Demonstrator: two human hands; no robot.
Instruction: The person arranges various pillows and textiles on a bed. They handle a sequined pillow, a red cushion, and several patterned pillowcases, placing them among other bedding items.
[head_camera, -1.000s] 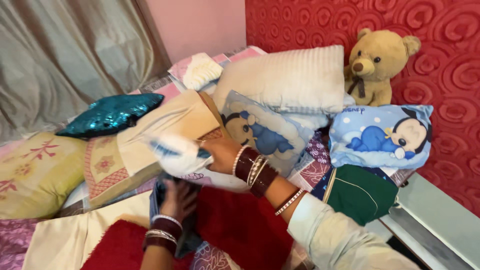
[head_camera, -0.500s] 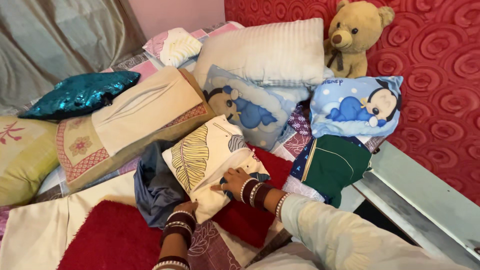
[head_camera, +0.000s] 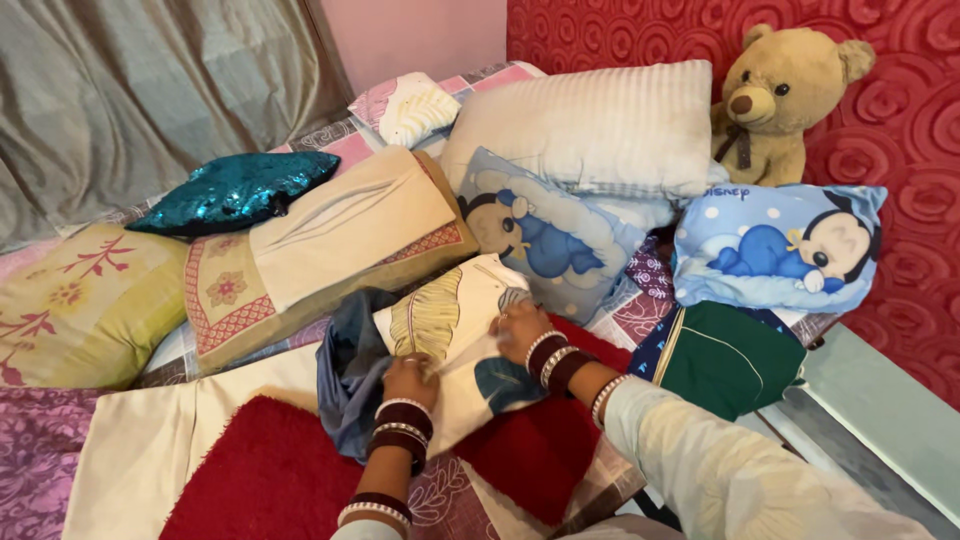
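Both hands shifted up, gripping leaf-print cushion cover (head_camera: 455, 335) beside blue cloth (head_camera: 345, 375).

Red embossed wall (head_camera: 900, 90), pink wall (head_camera: 420, 35), grey curtain (head_camera: 150, 100) behind the bed (head_camera: 40, 470)

The yellow floral pillow (head_camera: 85, 305) is cut off at the left edge of the frame. The leaf-print cushion cover (head_camera: 450, 340) hides part of the blue cloth (head_camera: 345, 375) at the lower centre.
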